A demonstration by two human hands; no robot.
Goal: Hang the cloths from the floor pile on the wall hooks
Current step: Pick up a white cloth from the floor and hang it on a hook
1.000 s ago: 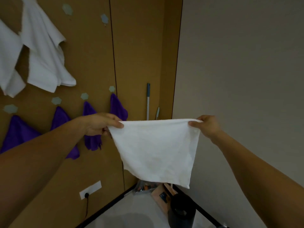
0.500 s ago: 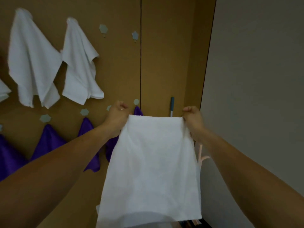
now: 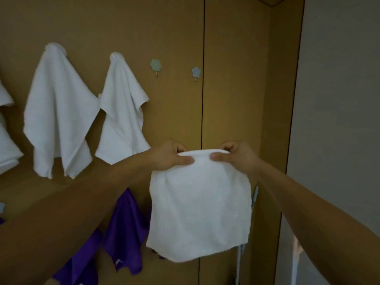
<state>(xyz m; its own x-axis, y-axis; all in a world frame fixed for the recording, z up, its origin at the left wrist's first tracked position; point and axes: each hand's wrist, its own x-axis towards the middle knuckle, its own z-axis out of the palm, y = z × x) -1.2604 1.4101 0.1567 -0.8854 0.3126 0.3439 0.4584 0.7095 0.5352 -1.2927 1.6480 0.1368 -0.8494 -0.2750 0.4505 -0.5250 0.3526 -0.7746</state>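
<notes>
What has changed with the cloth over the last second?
The left grip and right grip came together along the top edge of the white cloth, from wide apart to almost touching, and rose up the wall. The cloth now hangs narrower. Nothing was let go: both still pinch it. The bare hooks and hung white cloths stayed as they were.

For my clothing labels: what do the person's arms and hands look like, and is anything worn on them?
The left forearm and right forearm are bare to the picture's edge: no sleeve, watch or bracelet. The left hand and right hand wear no gloves, and no ring shows on the visible fingers.
</notes>
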